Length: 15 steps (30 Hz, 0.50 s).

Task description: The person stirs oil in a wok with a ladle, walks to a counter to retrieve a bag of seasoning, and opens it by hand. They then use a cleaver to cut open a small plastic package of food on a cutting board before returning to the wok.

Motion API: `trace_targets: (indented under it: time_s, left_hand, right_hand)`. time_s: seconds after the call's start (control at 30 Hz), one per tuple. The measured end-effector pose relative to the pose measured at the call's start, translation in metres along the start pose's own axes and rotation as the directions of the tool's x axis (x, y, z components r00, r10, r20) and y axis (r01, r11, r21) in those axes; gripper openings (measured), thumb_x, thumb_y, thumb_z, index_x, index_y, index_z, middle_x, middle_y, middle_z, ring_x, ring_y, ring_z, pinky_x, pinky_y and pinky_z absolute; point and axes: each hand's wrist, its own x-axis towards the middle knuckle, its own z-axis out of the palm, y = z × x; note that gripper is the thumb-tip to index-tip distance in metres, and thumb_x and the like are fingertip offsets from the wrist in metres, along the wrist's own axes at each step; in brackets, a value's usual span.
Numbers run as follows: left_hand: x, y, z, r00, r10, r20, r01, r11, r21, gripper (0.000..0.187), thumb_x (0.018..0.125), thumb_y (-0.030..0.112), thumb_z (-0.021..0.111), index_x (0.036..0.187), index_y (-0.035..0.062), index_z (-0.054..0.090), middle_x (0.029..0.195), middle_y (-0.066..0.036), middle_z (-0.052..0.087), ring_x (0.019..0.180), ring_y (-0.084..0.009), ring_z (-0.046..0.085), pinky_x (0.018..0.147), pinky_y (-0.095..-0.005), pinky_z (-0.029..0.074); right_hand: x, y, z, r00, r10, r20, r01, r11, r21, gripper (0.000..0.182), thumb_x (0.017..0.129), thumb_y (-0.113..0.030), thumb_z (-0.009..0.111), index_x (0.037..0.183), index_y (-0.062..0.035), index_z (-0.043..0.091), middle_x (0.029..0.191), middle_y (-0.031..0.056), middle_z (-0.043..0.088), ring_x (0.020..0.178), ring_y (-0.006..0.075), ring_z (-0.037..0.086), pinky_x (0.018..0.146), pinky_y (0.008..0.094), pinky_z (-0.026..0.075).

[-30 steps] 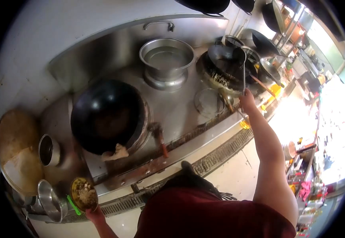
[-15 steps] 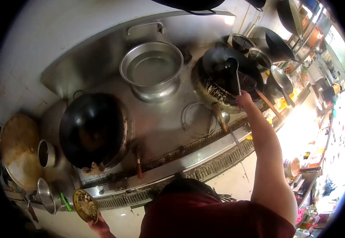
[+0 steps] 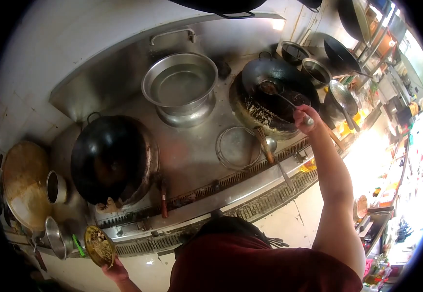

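My right hand [image 3: 306, 119] is closed round the handle of a long ladle [image 3: 283, 99], whose bowl is inside the black wok [image 3: 255, 73] at the back right. Something brownish shows in or under the ladle's bowl, too small to name. At the lower left, my left hand [image 3: 116, 270] grips the rim of a yellowish bowl [image 3: 91, 251], tilted, with pale chopped food [image 3: 100, 246] in it. The bowl is in the air near the counter's front edge, beside a green-handled tool [image 3: 78, 245].
A large black wok [image 3: 107, 160] stands at the left. A wide metal basin [image 3: 182, 104] of water is at the centre back. A round strainer [image 3: 239, 147], a brush [image 3: 265, 146] and a red-handled tool [image 3: 164, 202] lie near the front grate [image 3: 265, 200]. Metal pots [image 3: 316, 72] stand at the right.
My right hand has turned, and the ladle's bowl has moved left and down in the wok. The bowl in my left hand has shifted slightly left and up. The view has shifted a little.
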Motion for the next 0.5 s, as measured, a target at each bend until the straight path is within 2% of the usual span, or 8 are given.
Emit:
trace_targets:
  time_s: [0.17,0.23,0.33,0.37,0.4,0.43,0.47,0.5]
  left_hand:
    - [0.001,0.005,-0.006,0.999,0.032,0.002,-0.032,0.999,0.007,0.07,0.069,0.014,0.06,0.136,0.0033,0.04,0.129,-0.016,0.05,0.113,-0.0309,0.055,0.091,-0.0374,0.054]
    - [0.002,0.007,-0.008,0.999,0.051,-0.007,-0.051,0.999,-0.001,0.07,0.07,0.014,0.06,0.136,0.0032,0.04,0.129,-0.016,0.05,0.113,-0.0313,0.055,0.091,-0.0375,0.054]
    - [0.006,0.011,-0.013,0.998,0.052,-0.036,-0.054,0.997,-0.06,0.071,0.069,0.013,0.061,0.136,0.0035,0.04,0.13,-0.016,0.05,0.115,-0.032,0.054,0.094,-0.0396,0.052]
    - [0.011,0.012,-0.018,0.999,0.037,-0.001,-0.037,0.998,-0.05,0.071,0.069,0.013,0.061,0.136,0.0037,0.04,0.13,-0.016,0.05,0.115,-0.0321,0.054,0.095,-0.041,0.051]
    - [0.013,0.015,-0.024,0.999,0.033,0.026,-0.031,0.999,-0.042,0.07,0.069,0.013,0.061,0.136,0.0038,0.041,0.13,-0.016,0.051,0.115,-0.0323,0.054,0.096,-0.0425,0.05]
    - [0.013,0.016,-0.026,0.995,0.046,0.086,-0.042,0.998,-0.055,0.071,0.069,0.014,0.061,0.136,0.0035,0.041,0.13,-0.016,0.051,0.116,-0.0325,0.054,0.097,-0.0431,0.049]
    - [0.013,0.018,-0.025,0.988,0.067,0.138,-0.058,0.996,-0.069,0.071,0.068,0.014,0.061,0.136,0.0033,0.041,0.13,-0.016,0.051,0.116,-0.0326,0.053,0.097,-0.0438,0.049]
    - [0.007,0.022,-0.015,0.985,0.076,0.155,-0.063,0.994,-0.087,0.071,0.068,0.014,0.06,0.135,0.0033,0.041,0.131,-0.016,0.051,0.117,-0.0331,0.053,0.098,-0.0443,0.048]
  right_hand:
    - [-0.028,0.013,0.021,0.998,-0.051,0.033,0.053,0.997,-0.056,0.022,0.087,-0.012,0.05,0.066,-0.0042,0.05,0.053,0.0009,0.049,0.043,0.0102,0.048,0.04,0.0204,0.04]
    - [-0.039,0.016,0.027,0.999,-0.045,0.018,0.045,0.999,-0.01,0.023,0.088,-0.013,0.049,0.067,-0.0033,0.05,0.053,0.0012,0.049,0.043,0.0096,0.049,0.039,0.0197,0.042]
    - [-0.061,0.029,0.043,0.996,-0.081,0.023,0.082,0.995,-0.064,0.023,0.089,-0.013,0.049,0.068,-0.0029,0.05,0.055,0.0017,0.051,0.043,0.0094,0.051,0.039,0.0193,0.043]
    - [-0.073,0.036,0.05,0.998,-0.067,0.017,0.067,0.997,-0.044,0.022,0.089,-0.013,0.05,0.069,-0.0023,0.051,0.058,0.0027,0.053,0.045,0.0104,0.053,0.04,0.0195,0.045]
    - [-0.08,0.043,0.055,0.993,-0.062,0.096,0.067,0.996,-0.05,0.021,0.088,-0.012,0.051,0.07,-0.0021,0.052,0.06,0.0034,0.055,0.047,0.0112,0.055,0.042,0.0192,0.046]
    - [-0.089,0.052,0.061,0.99,-0.13,0.054,0.134,0.986,-0.096,0.019,0.089,-0.011,0.051,0.072,-0.0031,0.053,0.061,0.0033,0.056,0.049,0.0112,0.056,0.043,0.0191,0.047]
    - [-0.101,0.067,0.073,0.958,-0.288,0.012,0.279,0.915,-0.291,0.016,0.089,-0.009,0.051,0.074,-0.0041,0.055,0.062,0.0027,0.056,0.051,0.0105,0.056,0.044,0.0193,0.048]
    - [-0.109,0.071,0.075,0.982,-0.091,0.166,0.123,0.974,-0.192,0.013,0.088,-0.008,0.053,0.077,-0.0045,0.057,0.064,0.0024,0.057,0.051,0.0101,0.056,0.044,0.0187,0.047]
